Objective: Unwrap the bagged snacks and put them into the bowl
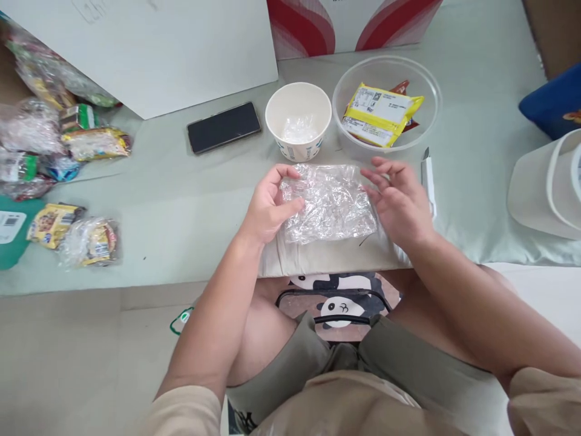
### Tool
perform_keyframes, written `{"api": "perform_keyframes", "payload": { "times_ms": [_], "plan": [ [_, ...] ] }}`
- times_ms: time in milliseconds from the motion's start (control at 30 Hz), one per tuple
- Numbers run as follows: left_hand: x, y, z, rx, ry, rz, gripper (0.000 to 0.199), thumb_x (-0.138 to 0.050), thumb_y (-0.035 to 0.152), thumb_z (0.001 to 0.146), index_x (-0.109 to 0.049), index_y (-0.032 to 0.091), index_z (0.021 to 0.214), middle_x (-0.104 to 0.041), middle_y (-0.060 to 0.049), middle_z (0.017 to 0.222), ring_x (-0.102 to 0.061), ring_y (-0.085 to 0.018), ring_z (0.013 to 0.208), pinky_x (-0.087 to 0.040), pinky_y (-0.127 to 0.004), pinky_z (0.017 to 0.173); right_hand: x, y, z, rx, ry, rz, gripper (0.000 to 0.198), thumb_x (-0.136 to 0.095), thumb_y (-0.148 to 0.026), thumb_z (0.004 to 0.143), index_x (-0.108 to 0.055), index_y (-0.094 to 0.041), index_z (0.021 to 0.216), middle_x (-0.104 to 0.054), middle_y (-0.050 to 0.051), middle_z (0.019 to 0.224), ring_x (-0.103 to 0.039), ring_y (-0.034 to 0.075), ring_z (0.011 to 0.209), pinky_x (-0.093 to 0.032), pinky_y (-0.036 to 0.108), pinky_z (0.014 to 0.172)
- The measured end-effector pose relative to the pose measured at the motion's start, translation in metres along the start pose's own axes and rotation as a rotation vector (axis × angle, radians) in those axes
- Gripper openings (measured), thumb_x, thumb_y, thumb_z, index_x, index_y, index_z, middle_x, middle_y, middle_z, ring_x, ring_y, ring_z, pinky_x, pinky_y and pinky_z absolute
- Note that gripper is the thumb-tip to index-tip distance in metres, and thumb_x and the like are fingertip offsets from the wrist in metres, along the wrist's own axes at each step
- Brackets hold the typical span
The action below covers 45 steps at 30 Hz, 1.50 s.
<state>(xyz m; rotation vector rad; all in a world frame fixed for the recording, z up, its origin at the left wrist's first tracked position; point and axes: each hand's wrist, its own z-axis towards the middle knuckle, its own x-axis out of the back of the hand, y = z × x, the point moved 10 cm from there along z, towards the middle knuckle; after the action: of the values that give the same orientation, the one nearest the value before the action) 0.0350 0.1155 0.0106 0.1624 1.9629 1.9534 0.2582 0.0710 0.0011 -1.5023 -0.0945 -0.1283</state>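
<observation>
A crinkled clear plastic bag (pixel 333 203) lies flat at the table's front edge, between both hands. My left hand (pixel 275 203) pinches its left side, thumb on top and fingers at the upper corner. At the right side of the bag, my right hand (pixel 399 200) has its fingers spread, with nothing visible in them. Just beyond the bag stands a white paper cup (pixel 298 115) with some crumpled clear plastic inside. Beside the cup, a round clear plastic tub (pixel 436 112) holds yellow and brown snack packets (pixel 381 112). A white utility knife (pixel 428 184) lies right of my right hand.
A black phone (pixel 224 127) lies left of the cup, before a large white box (pixel 181 54). Wrapped snacks (pixel 95 142) pile up at the left, near a green object (pixel 18 236). A white bucket (pixel 540 188) stands at the right, near a blue item (pixel 554 103).
</observation>
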Motion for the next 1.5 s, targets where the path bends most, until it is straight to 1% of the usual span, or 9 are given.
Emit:
{"api": "perform_keyframes", "payload": {
  "times_ms": [200,333,467,600,800,1133,1300,1400,1500],
  "plan": [
    [-0.007,0.004,-0.006,0.038,-0.040,-0.079,0.055,-0.093,0.037,0.060,-0.061,0.028,0.104,-0.061,-0.003,0.120,-0.071,-0.018,0.091,-0.059,-0.022,0.056,-0.037,0.003,-0.014,-0.317,-0.110,0.360,0.098,-0.093,-0.044,0.065,-0.035,-0.040,0.144,-0.063,0.005,0.134,-0.066,0.027,0.123,-0.057,0.046,0.102],
    [-0.008,0.000,-0.006,0.092,-0.072,-0.145,0.070,-0.094,0.041,0.061,-0.056,0.037,0.120,-0.064,-0.001,0.132,-0.076,-0.020,0.095,-0.059,-0.022,0.059,-0.055,0.009,-0.025,-0.500,-0.196,0.421,0.063,-0.091,-0.037,0.067,-0.057,-0.026,0.119,-0.070,0.003,0.100,-0.070,0.019,0.090,-0.059,0.035,0.080],
    [-0.021,-0.017,-0.007,0.250,-0.164,-0.120,0.065,-0.091,0.045,0.068,-0.060,0.030,0.123,-0.074,-0.008,0.118,-0.078,-0.024,0.095,-0.064,-0.032,0.071,-0.042,0.004,-0.018,-0.384,-0.111,0.374,0.031,-0.083,-0.039,0.074,-0.058,-0.022,0.084,-0.068,0.001,0.091,-0.069,0.017,0.092,-0.057,0.031,0.080],
    [-0.024,-0.039,-0.010,0.430,-0.091,0.023,0.035,-0.083,0.041,0.077,-0.064,0.020,0.098,-0.076,-0.006,0.091,-0.075,-0.018,0.078,-0.057,-0.024,0.057,-0.033,0.002,-0.016,-0.351,-0.072,0.311,0.030,-0.077,-0.041,0.080,-0.054,-0.025,0.089,-0.072,0.000,0.094,-0.071,0.015,0.082,-0.058,0.030,0.072],
    [-0.023,-0.037,-0.005,0.407,-0.035,0.095,0.027,-0.074,0.043,0.088,-0.062,0.023,0.103,-0.056,0.008,0.057,-0.053,-0.010,0.038,-0.045,-0.022,0.037,-0.029,0.008,-0.018,-0.399,-0.115,0.223,0.028,-0.073,-0.042,0.085,-0.060,-0.025,0.104,-0.054,-0.009,0.056,-0.049,0.011,0.042,-0.039,0.026,0.042],
    [-0.027,-0.019,0.002,0.297,-0.114,-0.137,0.028,-0.067,0.049,0.079,-0.067,0.021,0.074,-0.063,-0.003,0.071,-0.059,-0.014,0.057,-0.052,-0.029,0.051,-0.017,-0.006,-0.010,-0.329,-0.111,0.401,0.022,-0.065,-0.045,0.077,-0.066,-0.024,0.077,-0.063,0.003,0.070,-0.058,0.017,0.058,-0.053,0.037,0.058],
    [-0.012,-0.012,0.004,0.157,-0.011,0.098,0.022,-0.076,0.033,0.070,-0.060,0.022,0.079,-0.056,0.001,0.078,-0.048,-0.009,0.061,-0.042,-0.023,0.053,-0.004,-0.008,-0.009,-0.174,-0.101,-0.108,0.033,-0.063,-0.047,0.088,-0.069,-0.024,0.065,-0.068,0.010,0.089,-0.067,0.028,0.102,-0.056,0.046,0.092],
    [-0.018,-0.007,0.001,0.121,-0.056,0.223,0.026,-0.074,0.018,0.063,-0.059,0.022,0.084,-0.057,0.003,0.085,-0.047,-0.008,0.063,-0.041,-0.021,0.056,0.011,-0.029,-0.010,0.019,0.042,-0.309,0.015,-0.074,-0.037,0.084,-0.072,-0.024,0.076,-0.069,0.009,0.112,-0.065,0.030,0.116,-0.049,0.051,0.109],
    [-0.037,-0.007,-0.004,0.139,-0.205,0.236,0.024,-0.071,0.017,0.066,-0.061,0.022,0.087,-0.056,0.003,0.079,-0.049,-0.009,0.061,-0.042,-0.022,0.055,0.004,-0.036,-0.011,0.025,-0.007,-0.131,0.024,-0.078,-0.038,0.082,-0.069,-0.026,0.100,-0.070,0.009,0.117,-0.067,0.027,0.113,-0.053,0.046,0.104]
  ]
}}
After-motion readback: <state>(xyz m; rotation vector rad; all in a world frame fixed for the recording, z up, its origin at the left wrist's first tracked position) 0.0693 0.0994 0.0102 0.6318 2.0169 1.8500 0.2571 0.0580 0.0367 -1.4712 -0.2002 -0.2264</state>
